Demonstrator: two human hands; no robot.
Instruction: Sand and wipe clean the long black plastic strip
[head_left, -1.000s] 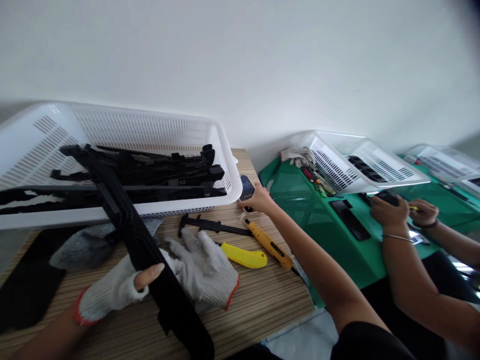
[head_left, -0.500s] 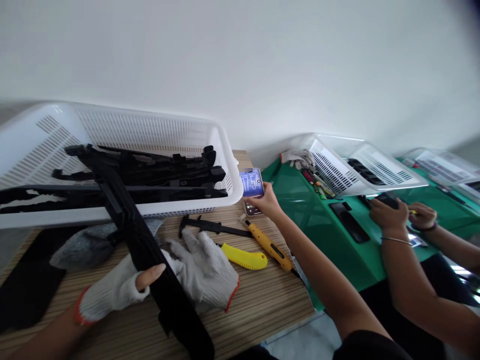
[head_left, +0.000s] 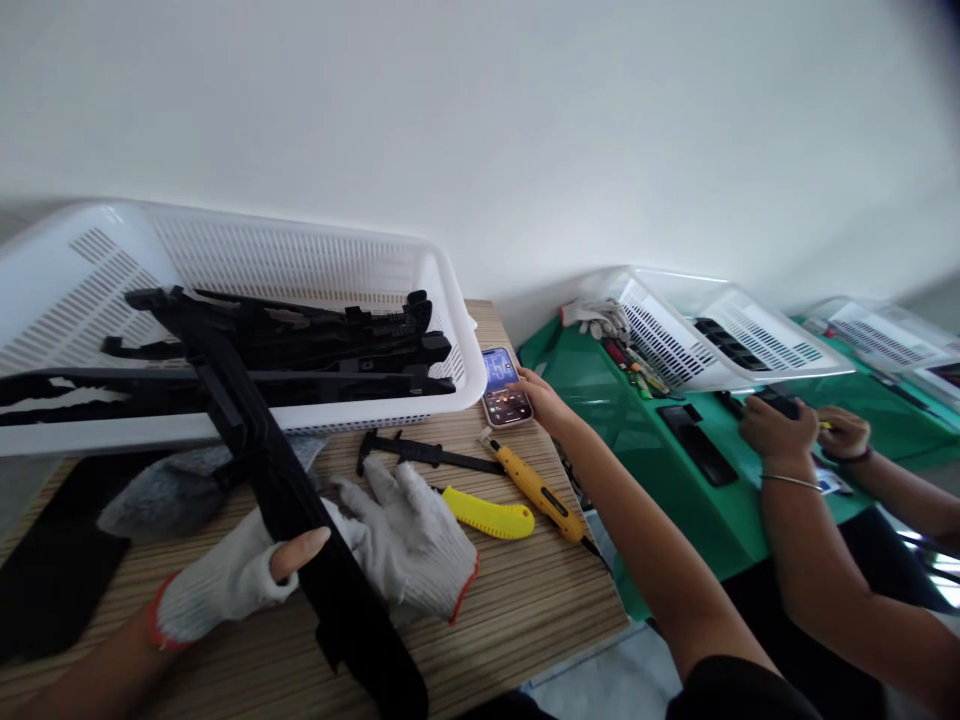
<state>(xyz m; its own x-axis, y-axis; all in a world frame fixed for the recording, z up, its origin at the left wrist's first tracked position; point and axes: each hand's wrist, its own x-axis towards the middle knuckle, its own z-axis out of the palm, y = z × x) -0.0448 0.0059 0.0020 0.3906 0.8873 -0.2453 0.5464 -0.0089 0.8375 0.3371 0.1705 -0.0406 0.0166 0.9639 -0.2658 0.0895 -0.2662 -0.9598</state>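
A long black plastic part (head_left: 262,450) slants across the view, its far end over the basket. My left hand (head_left: 232,580), in a white knitted glove with the thumb bare, is closed around it. My right hand (head_left: 546,402), ungloved, reaches to a smartphone (head_left: 508,408) on the table's far right, its fingers out over the phone's right side and a fingertip at the lit screen. Near them are a yellow electric hand tool (head_left: 540,493), a yellow utility knife (head_left: 487,512), a black caliper (head_left: 431,452) and a loose white glove (head_left: 412,540).
A white basket (head_left: 457,390) holding several black parts stands at the back left. A grey cloth bundle (head_left: 165,495) and a flat black sheet (head_left: 60,550) lie at left. On the right, a co-worker's hands (head_left: 780,430) work at a green table (head_left: 720,520) with more baskets.
The phone has been lowered and now lies flatter on the table. My right hand has loosened from its edge, the fingers shifting right. The left hand and black part have hardly moved.
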